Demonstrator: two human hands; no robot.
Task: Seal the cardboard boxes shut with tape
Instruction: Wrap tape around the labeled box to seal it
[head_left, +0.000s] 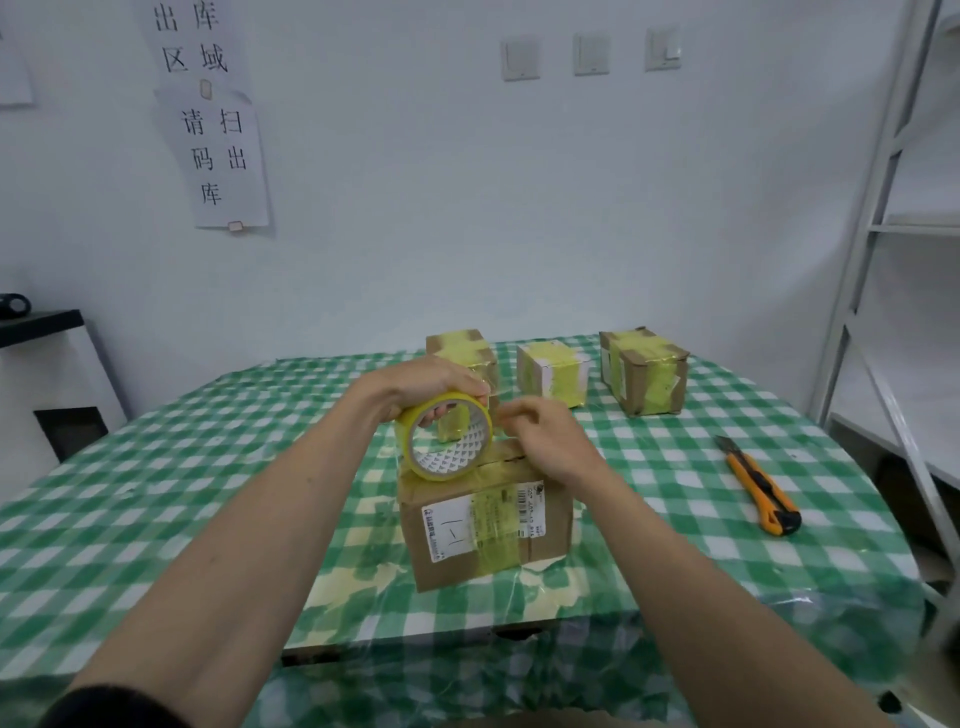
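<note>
A brown cardboard box (483, 525) with a white shipping label stands in the middle of the green checked table (208, 467). Its top seam and front carry yellowish tape. My left hand (431, 382) grips a roll of yellow tape (444, 436) from above, holding it upright on the box's top left. My right hand (540, 436) is just right of the roll over the box top, its fingertips curled and pinching at the roll's edge. The loose tape end itself is too thin to make out.
Three taped boxes stand at the table's far side: one (462, 353) behind my left hand, a white one (553, 371), and a brown one (644, 371). An orange utility knife (758, 486) lies to the right. A metal shelf rack (883, 234) stands at the right edge.
</note>
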